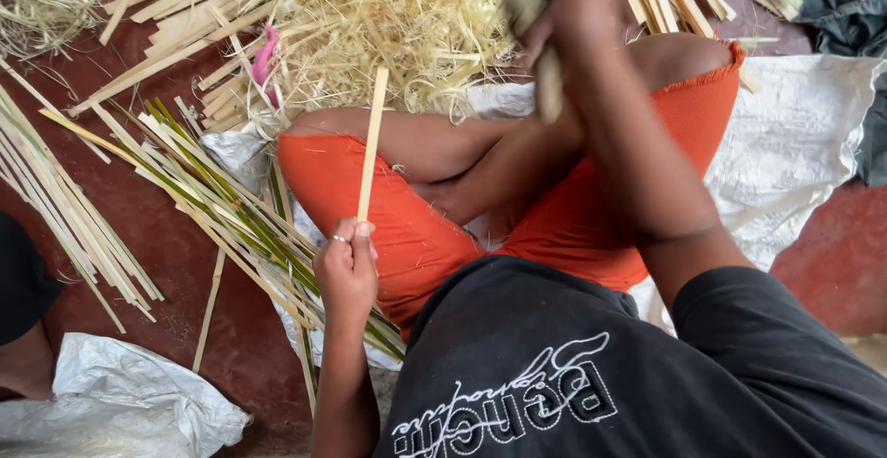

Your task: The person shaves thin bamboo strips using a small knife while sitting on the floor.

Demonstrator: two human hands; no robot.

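My left hand [346, 264] grips the lower end of a thin, pale bamboo strip [372, 134] that stands nearly upright over my left knee. A ring shows on one finger. My right hand [564, 5] is raised at the top of the view, blurred, closed around the handle of a tool [547, 79] whose blade points down toward my lap. I sit cross-legged in orange trousers [407, 227] and a black shirt.
A heap of pale bamboo shavings [397, 24] lies beyond my knees. Split green and pale strips [212, 190] fan out on the red floor at left, more strips [55, 199] at the far left. A white sack [795, 144] lies under me; another white sack [120, 403] lies lower left.
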